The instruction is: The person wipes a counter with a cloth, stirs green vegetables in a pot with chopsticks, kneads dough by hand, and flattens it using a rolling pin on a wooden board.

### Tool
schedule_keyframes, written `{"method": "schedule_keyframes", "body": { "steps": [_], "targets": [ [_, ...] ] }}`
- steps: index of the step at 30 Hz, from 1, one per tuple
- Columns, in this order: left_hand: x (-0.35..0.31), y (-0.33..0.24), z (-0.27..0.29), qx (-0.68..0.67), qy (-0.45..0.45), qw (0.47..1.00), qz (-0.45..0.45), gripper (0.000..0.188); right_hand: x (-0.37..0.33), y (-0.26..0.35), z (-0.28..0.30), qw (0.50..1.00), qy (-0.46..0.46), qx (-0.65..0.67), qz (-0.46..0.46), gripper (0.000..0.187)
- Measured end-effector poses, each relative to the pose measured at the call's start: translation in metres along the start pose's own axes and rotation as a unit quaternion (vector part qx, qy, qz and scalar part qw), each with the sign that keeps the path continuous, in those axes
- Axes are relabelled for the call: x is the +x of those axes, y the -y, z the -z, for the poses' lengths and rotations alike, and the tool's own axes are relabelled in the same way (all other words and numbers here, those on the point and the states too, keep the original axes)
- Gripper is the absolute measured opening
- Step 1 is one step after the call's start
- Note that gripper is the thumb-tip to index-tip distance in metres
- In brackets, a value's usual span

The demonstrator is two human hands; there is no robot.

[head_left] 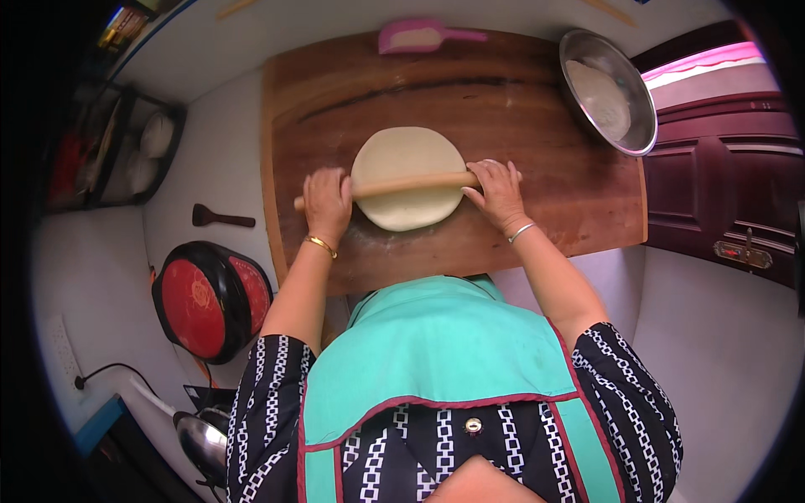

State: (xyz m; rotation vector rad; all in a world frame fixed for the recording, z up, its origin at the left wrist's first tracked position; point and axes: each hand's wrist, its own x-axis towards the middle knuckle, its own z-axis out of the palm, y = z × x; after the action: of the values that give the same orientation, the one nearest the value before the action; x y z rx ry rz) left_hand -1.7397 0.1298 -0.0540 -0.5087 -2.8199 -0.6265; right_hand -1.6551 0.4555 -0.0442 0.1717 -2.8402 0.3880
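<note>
A round, flattened sheet of pale dough (pixel 408 151) lies on the wooden board in front of me. Across its lower half rests a light wooden rolling pin (pixel 411 184), touching the dough. My left hand (pixel 328 198) is closed over the pin's left end, just off the dough's left edge. At the other end, my right hand (pixel 496 189) bends its fingers over the pin, with the thumb near the dough's right edge. Both palms face down, so the undersides of the fingers are hidden.
The wooden board (pixel 570 201) shows traces of flour. At its far edge lies a pink scoop (pixel 411 37) with flour; a steel bowl (pixel 646 126) of flour stands far right. Left of the board are a brown spatula (pixel 225 218) and a red-and-black electric appliance (pixel 197 300).
</note>
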Motion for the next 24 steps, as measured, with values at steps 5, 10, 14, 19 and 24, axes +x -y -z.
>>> {"method": "schedule_keyframes", "body": {
  "steps": [5, 10, 14, 19, 24],
  "targets": [
    [-0.008, -0.006, -0.033, 0.103, -0.025, 0.994, -0.002, 0.031, -0.008, 0.001, -0.04, 0.993, -0.036, -0.063, -0.098, 0.044],
    [0.105, 0.017, -0.051, 0.097, -0.057, 0.993, -0.041, 0.033, 0.094, -0.044, -0.064, 0.993, -0.076, -0.016, -0.093, 0.04],
    [0.161, 0.02, -0.058, 0.08, -0.024, 0.996, 0.022, 0.033, 0.145, -0.064, -0.066, 0.989, -0.097, -0.029, -0.111, 0.037],
    [0.061, 0.011, -0.054, 0.104, 0.002, 0.994, -0.022, 0.03, 0.057, -0.03, -0.052, 0.996, -0.036, -0.059, -0.064, 0.034],
    [0.199, 0.038, -0.064, 0.139, -0.081, 0.986, -0.036, 0.033, 0.195, -0.078, -0.062, 0.992, 0.024, 0.02, -0.12, 0.028]
  ]
}}
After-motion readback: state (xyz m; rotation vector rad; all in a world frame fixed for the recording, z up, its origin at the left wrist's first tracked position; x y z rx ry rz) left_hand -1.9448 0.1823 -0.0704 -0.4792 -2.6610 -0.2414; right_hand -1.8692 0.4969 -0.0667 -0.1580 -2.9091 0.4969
